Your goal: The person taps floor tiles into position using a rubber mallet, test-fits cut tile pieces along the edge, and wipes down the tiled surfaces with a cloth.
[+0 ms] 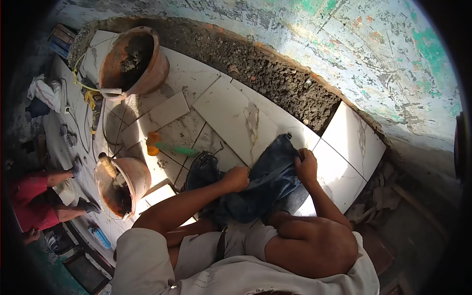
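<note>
A blue denim cloth (pixel 268 179) lies bunched on the white marble floor tiles (pixel 231 115) in front of me. My left hand (pixel 236 178) grips its left side, fingers closed in the fabric. On the cloth's upper right edge, my right hand (pixel 306 164) is closed on the fabric, over the joint between two tiles. A dark shoe or sandal (pixel 201 169) sits just left of the cloth. I crouch over the tiles with my knees at the bottom of the view.
Two terracotta basins with mortar stand at the left (pixel 132 61) (pixel 120 184). Between them lie an orange-and-green tool (pixel 164 147) and a loose tile (pixel 162 114). A rough mortar bed (pixel 275 81) runs along the peeling wall. Another person in red shorts (pixel 34 204) sits far left.
</note>
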The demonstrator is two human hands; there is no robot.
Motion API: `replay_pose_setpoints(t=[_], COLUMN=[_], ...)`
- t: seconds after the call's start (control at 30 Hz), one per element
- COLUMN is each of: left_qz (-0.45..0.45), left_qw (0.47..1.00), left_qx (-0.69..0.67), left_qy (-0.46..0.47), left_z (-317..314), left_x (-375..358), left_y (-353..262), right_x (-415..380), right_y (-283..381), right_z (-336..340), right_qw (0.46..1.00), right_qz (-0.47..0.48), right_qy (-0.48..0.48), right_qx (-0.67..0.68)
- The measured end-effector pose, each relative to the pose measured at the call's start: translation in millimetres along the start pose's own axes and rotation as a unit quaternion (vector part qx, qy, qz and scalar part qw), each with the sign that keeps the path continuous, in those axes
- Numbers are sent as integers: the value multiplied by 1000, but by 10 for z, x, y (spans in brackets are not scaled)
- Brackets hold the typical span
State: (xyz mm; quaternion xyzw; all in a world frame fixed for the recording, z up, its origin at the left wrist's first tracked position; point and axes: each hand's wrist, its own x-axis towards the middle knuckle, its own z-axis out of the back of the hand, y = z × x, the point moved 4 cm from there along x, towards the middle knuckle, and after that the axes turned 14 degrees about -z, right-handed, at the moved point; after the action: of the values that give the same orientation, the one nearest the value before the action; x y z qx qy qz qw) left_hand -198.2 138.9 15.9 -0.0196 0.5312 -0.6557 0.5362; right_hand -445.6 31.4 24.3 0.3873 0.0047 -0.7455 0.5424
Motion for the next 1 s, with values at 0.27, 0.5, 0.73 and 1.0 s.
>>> replay_pose_setpoints(t=[0.27, 0.5, 0.73, 1.0], left_qz=[52, -231, -207, -239], left_qw=[890, 905, 911, 915], left_qx=[70, 281, 331, 299], left_qy=[-447, -221, -132, -131], left_z=[810, -155, -425, -177], left_x=[-363, 417, 821, 829], left_y=[41, -584, -551, -454], right_x=[161, -34, -38, 289], right_y=[603, 309, -17, -5], right_z=[13, 19, -81, -148], right_qw=[978, 953, 963, 959], right_qz=[176, 200, 178, 157], right_qy=[-47, -227, -184, -212], right_qx=[97, 36, 86, 107])
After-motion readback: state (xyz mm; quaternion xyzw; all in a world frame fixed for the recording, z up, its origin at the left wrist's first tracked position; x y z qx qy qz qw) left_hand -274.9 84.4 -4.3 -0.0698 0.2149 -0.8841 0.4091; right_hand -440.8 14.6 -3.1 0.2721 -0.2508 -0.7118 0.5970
